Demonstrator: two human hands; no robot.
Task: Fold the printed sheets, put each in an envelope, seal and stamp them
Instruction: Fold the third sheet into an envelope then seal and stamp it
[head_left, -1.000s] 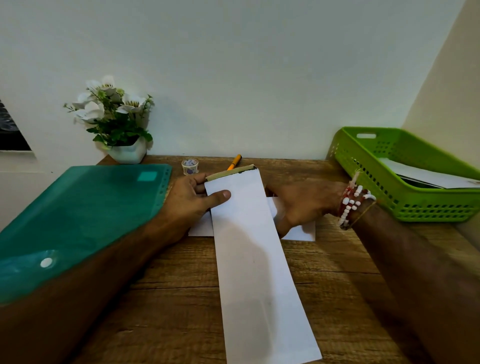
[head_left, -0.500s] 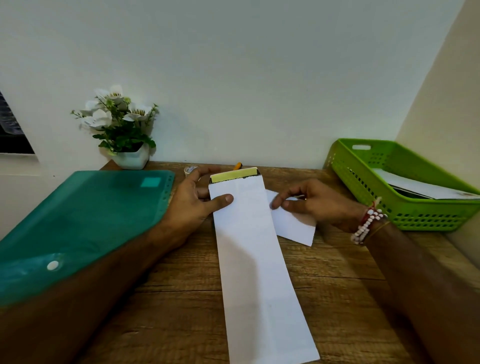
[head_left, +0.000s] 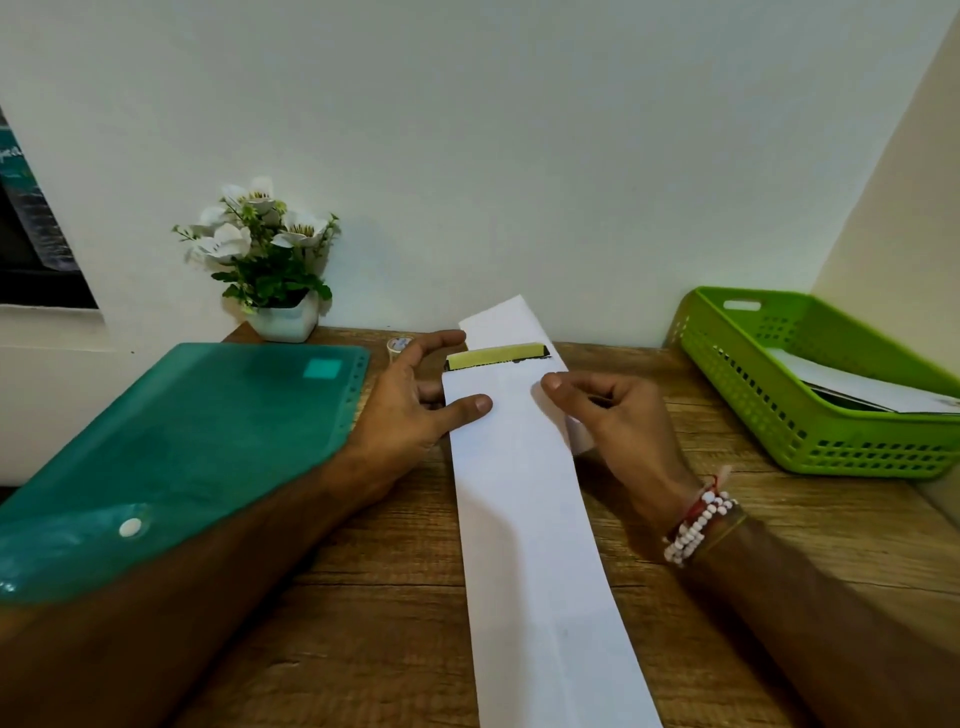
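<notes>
A long white envelope (head_left: 524, 519) lies lengthwise on the wooden desk (head_left: 395, 597), with a yellow adhesive strip (head_left: 493, 356) at its far end. My left hand (head_left: 415, 410) holds the envelope's left edge near that end, thumb on top. My right hand (head_left: 613, 421) pinches a folded white sheet (head_left: 501, 322) at the envelope's right edge. The sheet's far end sticks up past the strip, and its near corner shows under my right hand. Whether the sheet is inside the mouth is hidden.
A teal plastic folder (head_left: 182, 447) covers the desk's left side. At the back stand a white pot of flowers (head_left: 270, 270) and a small clear roll (head_left: 399, 345). A green basket (head_left: 810, 426) holding papers sits at the right, by the wall corner.
My right hand has lifted the folded sheet from the desk beside the envelope and brought it to the envelope's far end. My left hand keeps hold of the envelope. The view tilted upward.
</notes>
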